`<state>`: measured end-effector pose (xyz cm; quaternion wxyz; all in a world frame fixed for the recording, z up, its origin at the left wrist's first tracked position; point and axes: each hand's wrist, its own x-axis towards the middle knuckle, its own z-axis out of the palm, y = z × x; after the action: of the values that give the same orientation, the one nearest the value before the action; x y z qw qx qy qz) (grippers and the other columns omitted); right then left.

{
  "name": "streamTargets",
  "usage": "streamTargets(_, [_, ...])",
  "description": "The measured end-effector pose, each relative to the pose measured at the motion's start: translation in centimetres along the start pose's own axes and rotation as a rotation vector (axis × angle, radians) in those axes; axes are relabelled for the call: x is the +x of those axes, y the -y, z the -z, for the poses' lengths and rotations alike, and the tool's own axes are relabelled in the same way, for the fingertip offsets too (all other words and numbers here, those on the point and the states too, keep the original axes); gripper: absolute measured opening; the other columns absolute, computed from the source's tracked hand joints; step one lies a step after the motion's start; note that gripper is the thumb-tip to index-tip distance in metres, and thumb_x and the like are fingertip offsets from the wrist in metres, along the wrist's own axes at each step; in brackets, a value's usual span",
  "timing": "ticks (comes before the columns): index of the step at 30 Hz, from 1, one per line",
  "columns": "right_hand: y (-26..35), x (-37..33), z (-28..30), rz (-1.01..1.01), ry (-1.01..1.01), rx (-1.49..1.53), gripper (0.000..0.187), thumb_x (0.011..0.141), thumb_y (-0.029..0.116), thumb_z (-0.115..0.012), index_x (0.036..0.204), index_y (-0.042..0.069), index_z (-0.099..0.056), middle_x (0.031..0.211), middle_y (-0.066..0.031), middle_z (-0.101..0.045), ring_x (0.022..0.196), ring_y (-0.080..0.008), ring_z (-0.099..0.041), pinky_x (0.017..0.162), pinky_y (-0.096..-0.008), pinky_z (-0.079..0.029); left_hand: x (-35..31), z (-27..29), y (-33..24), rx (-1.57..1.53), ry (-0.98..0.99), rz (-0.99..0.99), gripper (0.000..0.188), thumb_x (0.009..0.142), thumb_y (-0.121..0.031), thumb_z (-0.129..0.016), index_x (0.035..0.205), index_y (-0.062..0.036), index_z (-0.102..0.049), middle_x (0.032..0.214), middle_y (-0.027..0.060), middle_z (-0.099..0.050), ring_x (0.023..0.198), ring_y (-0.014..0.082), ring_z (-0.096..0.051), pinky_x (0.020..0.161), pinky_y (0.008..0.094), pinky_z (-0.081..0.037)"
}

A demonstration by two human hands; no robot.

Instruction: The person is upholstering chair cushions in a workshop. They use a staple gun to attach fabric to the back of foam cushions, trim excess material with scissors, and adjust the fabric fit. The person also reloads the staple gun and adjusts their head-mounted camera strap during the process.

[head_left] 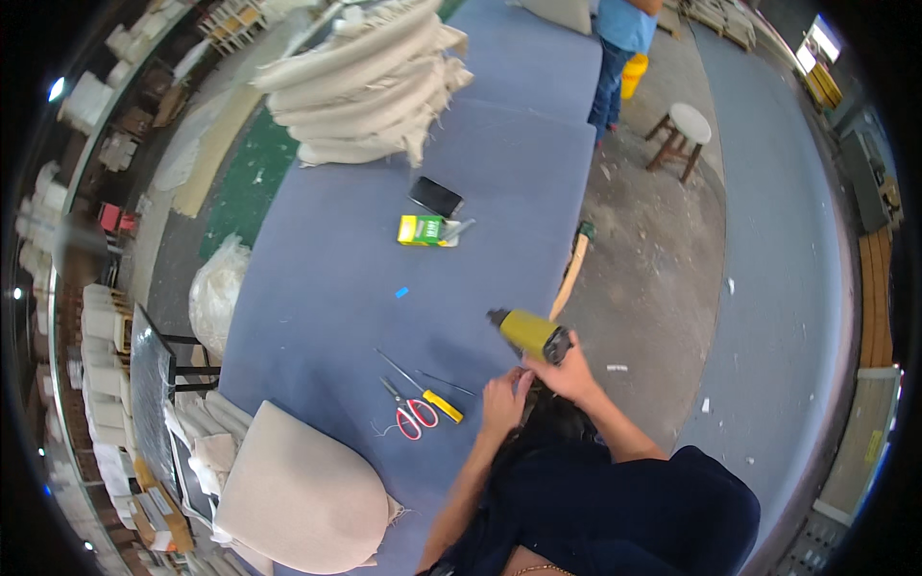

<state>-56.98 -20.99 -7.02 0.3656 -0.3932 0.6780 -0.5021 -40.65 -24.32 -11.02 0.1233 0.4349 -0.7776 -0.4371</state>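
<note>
Flanking concrete, blue table lies near right fingers clasping tool; left fingers unclear.

The right hand partly hides the yellow tool

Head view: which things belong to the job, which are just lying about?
Likely in the job: yellow power tool, held in the right hand; left hand close by, contents unclear.
Apparently lying about: scissors, screwdriver, phone, yellow-green box, blue scrap.
</note>
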Motion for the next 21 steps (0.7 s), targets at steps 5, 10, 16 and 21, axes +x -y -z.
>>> streamTargets(5, [-8.6, 1.1, 10.8, -0.294, -0.381, -0.233, 0.056, 0.079, 0.023, -0.087, 0.117, -0.003, -0.056, 0.11, -0.0196, -0.062, 0.103, -0.0301, -0.063, 0.092, -0.0416, -0.051, 12.1, 4.0, 2.6, 0.184, -0.038, -0.019, 0.044, 0.103, -0.041, -0.055, 0.095, -0.0013, -0.072, 0.091, 0.0236, -0.072, 0.086, 0.047, -0.068, 0.073, 0.0543, -0.053])
streamTargets(10, [-10.6, -3.0, 18.6, -0.625, -0.552, -0.565, 0.061, 0.08, 0.031, -0.084, 0.12, -0.006, -0.057, 0.119, -0.0279, -0.058, 0.114, -0.0455, -0.058, 0.098, -0.0484, -0.047, 29.9, 7.4, 4.8, 0.477, -0.252, -0.252, 0.021, 0.094, -0.023, -0.068, 0.104, -0.0045, -0.069, 0.104, 0.0177, -0.071, 0.1, 0.0406, -0.065, 0.085, 0.0506, -0.051])
streamTargets(16, [-12.6, -11.0, 19.6, -0.644, -0.548, -0.579, 0.051, 0.081, 0.023, -0.075, 0.122, -0.004, -0.064, 0.118, -0.0251, -0.065, 0.117, -0.0461, -0.058, 0.1, -0.0493, -0.046, 38.7, 5.8, 9.8, 0.998, -0.091, -0.22, 0.024, 0.091, -0.017, -0.07, 0.11, -0.0039, -0.065, 0.111, 0.0109, -0.066, 0.112, 0.0308, -0.058, 0.091, 0.0485, -0.047])
streamTargets(21, [-15.4, -11.2, 16.6, -0.71, -0.611, -0.083, 0.021, 0.084, 0.007, -0.069, 0.103, -0.001, -0.068, 0.072, -0.0081, -0.066, 0.061, -0.0235, -0.063, 0.058, -0.0361, -0.05, 37.1, 7.4, 6.8, 0.625, -0.252, -0.275, 0.019, 0.093, -0.015, -0.069, 0.107, -0.0048, -0.062, 0.105, 0.014, -0.066, 0.106, 0.0325, -0.06, 0.088, 0.0475, -0.047])
